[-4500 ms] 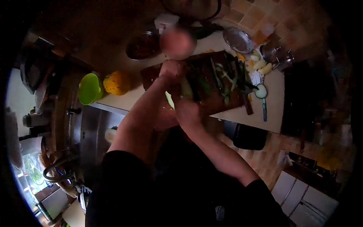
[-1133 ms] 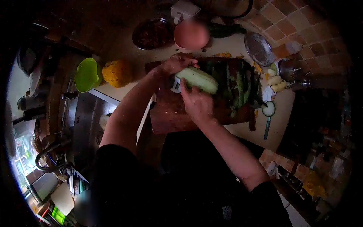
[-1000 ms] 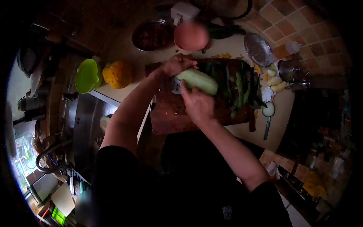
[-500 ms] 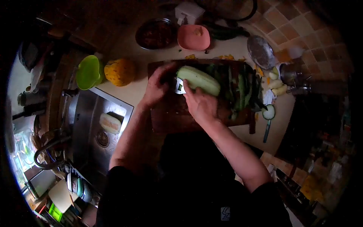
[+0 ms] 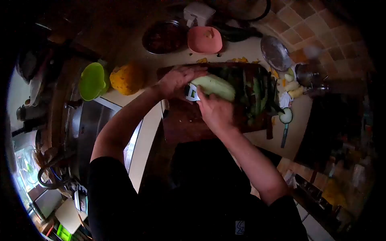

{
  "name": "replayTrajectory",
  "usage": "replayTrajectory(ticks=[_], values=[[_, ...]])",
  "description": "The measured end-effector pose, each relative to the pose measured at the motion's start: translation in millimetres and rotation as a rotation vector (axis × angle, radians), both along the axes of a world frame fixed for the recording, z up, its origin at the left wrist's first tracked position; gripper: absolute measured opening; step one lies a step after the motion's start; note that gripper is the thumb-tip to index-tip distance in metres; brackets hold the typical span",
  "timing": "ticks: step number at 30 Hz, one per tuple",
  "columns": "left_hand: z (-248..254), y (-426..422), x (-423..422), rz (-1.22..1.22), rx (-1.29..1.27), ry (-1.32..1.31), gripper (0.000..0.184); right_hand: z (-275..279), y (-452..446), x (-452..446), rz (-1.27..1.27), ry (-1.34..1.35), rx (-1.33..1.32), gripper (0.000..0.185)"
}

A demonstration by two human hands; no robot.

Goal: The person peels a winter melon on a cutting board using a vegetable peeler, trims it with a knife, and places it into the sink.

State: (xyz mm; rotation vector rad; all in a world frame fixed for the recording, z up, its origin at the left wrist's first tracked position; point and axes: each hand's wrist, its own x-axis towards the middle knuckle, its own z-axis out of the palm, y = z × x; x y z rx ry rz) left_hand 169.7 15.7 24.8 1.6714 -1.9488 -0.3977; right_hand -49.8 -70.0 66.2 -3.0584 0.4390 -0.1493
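Observation:
A pale green peeled vegetable [image 5: 217, 86] lies on the dark wooden cutting board [image 5: 181, 124]. My left hand [image 5: 179, 80] is at its left end, fingers wrapped over that end. In my right hand [image 5: 215, 110] is a white peeler [image 5: 192, 92], its head against the vegetable's lower left side. The peeler's handle is hidden in my fingers. Dark green peel strips [image 5: 257, 94] are piled on the right half of the board.
Behind the board are a pink bowl [image 5: 205, 40] and a metal bowl of dark red food [image 5: 164, 37]. At left are a green bowl [image 5: 93, 81], a yellow-orange gourd [image 5: 127, 79] and the sink. At right are a metal plate [image 5: 276, 53] and a green-handled tool [image 5: 284, 134].
My left hand has come back from left of the vegetable onto its end. My right hand has shifted slightly right with the peeler. Since the oldest frame, the vegetable shows more clearly.

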Motion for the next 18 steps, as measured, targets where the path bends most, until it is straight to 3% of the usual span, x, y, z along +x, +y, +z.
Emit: replayTrajectory(ticks=[9, 15, 18], values=[[-7, 3, -4, 0.078, 0.073, 0.042, 0.107, 18, -1, -16, -0.107, 0.234, -0.016, 0.049], [-10, 5, -2, 0.081, 0.082, 0.04, 0.107, 10, -30, -68, -0.103, 0.033, -0.02, 0.05], [1, 6, -6, 0.107, 0.061, -0.086, 0.107, 9, -36, -71, -0.053, -0.031, 0.0, 0.049]])
